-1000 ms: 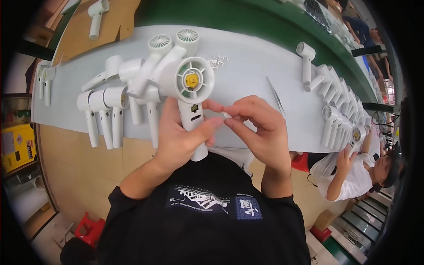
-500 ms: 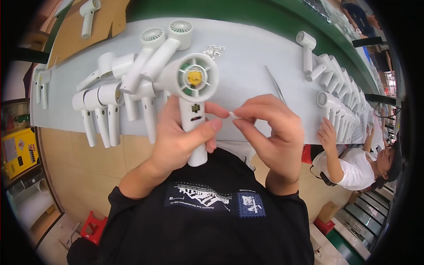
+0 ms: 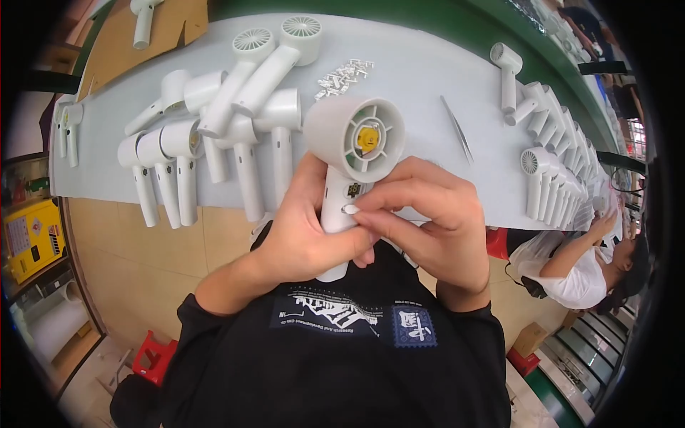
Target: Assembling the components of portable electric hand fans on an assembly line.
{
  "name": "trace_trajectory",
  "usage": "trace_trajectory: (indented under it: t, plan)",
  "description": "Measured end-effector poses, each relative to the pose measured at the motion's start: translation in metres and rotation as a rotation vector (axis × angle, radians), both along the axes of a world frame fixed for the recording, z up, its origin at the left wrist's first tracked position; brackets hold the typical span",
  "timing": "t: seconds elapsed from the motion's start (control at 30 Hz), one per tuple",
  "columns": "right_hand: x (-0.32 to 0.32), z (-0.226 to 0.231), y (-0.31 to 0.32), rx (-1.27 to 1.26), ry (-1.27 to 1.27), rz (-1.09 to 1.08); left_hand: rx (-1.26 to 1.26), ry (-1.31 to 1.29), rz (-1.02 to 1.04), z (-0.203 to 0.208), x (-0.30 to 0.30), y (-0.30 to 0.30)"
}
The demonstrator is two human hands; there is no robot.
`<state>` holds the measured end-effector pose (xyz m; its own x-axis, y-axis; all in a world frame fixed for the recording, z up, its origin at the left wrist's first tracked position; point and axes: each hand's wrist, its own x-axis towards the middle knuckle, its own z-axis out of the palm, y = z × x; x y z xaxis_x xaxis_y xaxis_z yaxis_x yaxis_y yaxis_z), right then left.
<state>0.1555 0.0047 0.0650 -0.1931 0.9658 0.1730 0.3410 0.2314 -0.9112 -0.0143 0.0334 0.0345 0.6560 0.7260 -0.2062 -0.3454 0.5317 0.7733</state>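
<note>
Stretching away from you, the pale table (image 3: 410,71) curved across the view, with a green strip (image 3: 335,7) along its far side and a piece of cardboard (image 3: 171,32) at its far left. White fans (image 3: 248,171) lay bunched on the left, some overlapping, and a long row of others (image 3: 553,178) ran down the right. Tweezers (image 3: 457,128) lay by themselves right of centre, and a heap of small white parts (image 3: 346,78) sat just beyond your work. Below the table you had a tan tiled floor (image 3: 157,250), a red stool (image 3: 155,359) at lower left and a yellow cabinet (image 3: 34,242) at far left; a co-worker (image 3: 571,274) in white was at the right. Your fan (image 3: 334,135) was held up in front of your chest, near the table's close edge, slightly tilted, its round head showing a spoked ring about a yellow centre, and a small dark window on its white handle. Your left hand (image 3: 310,228) had its fingers wrapped around that handle; your right hand (image 3: 432,221) had thumb and forefinger pinched together on a tiny white piece (image 3: 351,209) against the handle, just below the window.
</note>
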Motion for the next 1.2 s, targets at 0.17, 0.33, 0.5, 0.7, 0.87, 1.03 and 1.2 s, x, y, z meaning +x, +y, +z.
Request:
trace_trajectory:
  t: [0.17,0.33,0.5,0.7,0.87,1.03,1.2]
  plan:
    - [0.004,-0.001,-0.002,-0.142,0.219,0.035,-0.016,-0.02,-0.058,-0.005,-0.002,-0.006]
    - [-0.006,-0.013,-0.01,-0.609,0.822,0.069,0.044,-0.197,-0.106,-0.015,-0.007,-0.008]
    - [-0.007,-0.018,-0.016,-0.775,1.024,0.066,0.065,-0.23,-0.064,-0.017,-0.006,-0.017]
    - [-0.017,-0.026,-0.04,-0.505,0.907,-0.073,0.105,-0.249,-0.04,-0.023,-0.002,-0.016]
    - [-0.021,-0.026,-0.045,-0.355,0.735,-0.11,0.348,-0.227,0.084,-0.038,-0.003,-0.016]
    - [-0.019,-0.025,-0.04,-0.462,0.883,-0.07,0.402,-0.206,0.055,-0.038,-0.004,-0.01]
    - [-0.017,-0.026,-0.041,-0.533,0.736,-0.072,0.383,-0.272,0.014,-0.046,-0.002,-0.018]
